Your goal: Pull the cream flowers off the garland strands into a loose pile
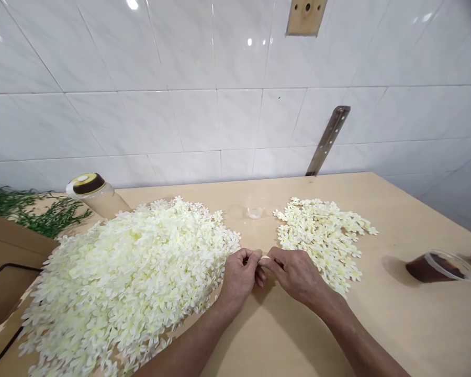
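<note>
left hand [241,273] + right hand [295,272] both pinch one flower [264,257] over table [392,324] | big pile [129,272] left: probably still to work | small pile [325,235] right: probably done, minor share | clear cup [255,211] behind

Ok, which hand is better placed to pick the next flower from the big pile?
Left, probably. The left hand sits at the edge of the big pile, while the right hand is beside the small pile. Both hands now pinch one flower.
</note>
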Motion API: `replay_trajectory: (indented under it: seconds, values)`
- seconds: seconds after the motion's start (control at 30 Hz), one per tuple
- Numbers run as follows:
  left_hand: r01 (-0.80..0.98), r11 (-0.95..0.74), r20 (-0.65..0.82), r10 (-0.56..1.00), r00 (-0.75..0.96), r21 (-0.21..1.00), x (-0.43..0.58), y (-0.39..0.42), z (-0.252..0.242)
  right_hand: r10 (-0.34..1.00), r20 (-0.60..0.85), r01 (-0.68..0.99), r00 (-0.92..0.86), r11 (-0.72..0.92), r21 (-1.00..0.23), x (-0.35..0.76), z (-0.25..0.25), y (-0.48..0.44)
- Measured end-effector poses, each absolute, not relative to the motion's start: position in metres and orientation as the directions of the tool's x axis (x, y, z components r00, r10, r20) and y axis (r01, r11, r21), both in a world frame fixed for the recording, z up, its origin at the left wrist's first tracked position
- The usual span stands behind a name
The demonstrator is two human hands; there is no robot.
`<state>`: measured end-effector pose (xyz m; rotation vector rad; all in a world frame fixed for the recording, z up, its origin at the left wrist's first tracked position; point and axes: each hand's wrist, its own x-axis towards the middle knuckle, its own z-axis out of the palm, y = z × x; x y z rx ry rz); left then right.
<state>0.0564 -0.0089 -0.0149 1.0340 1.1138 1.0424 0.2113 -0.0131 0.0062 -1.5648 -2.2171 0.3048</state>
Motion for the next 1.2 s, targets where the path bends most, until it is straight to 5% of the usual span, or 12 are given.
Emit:
replay_trajectory:
  seconds: [0.3, 0.7, 0.97, 1.2]
  values:
    - [-0.419, 0.278, -0.224, 0.959, 0.174, 0.864, 0.053, -0.006, -0.006, 0.938, 0.223, 0.761, -0.266, 0.346, -0.548, 0.201, 0.002, -0.010]
    - [-0.227, 0.103, -0.089, 0.993, 0.073, 0.968, 0.055, -0.005, -0.020, 0.907, 0.282, 0.648, -0.314, 0.422, -0.634, 0.210, 0.015, -0.011]
    - [-0.199, 0.101, -0.101, 0.995, 0.011, 0.975, 0.055, -0.009, -0.012, 0.968, 0.212, 0.751, -0.131, 0.237, -0.616, 0.211, 0.016, -0.013]
    - [-0.206, 0.099, -0.092, 0.995, 0.044, 0.974, 0.055, -0.008, -0.016, 0.989, 0.100, 0.473, -0.106, 0.139, -0.870, 0.205, 0.012, -0.011]
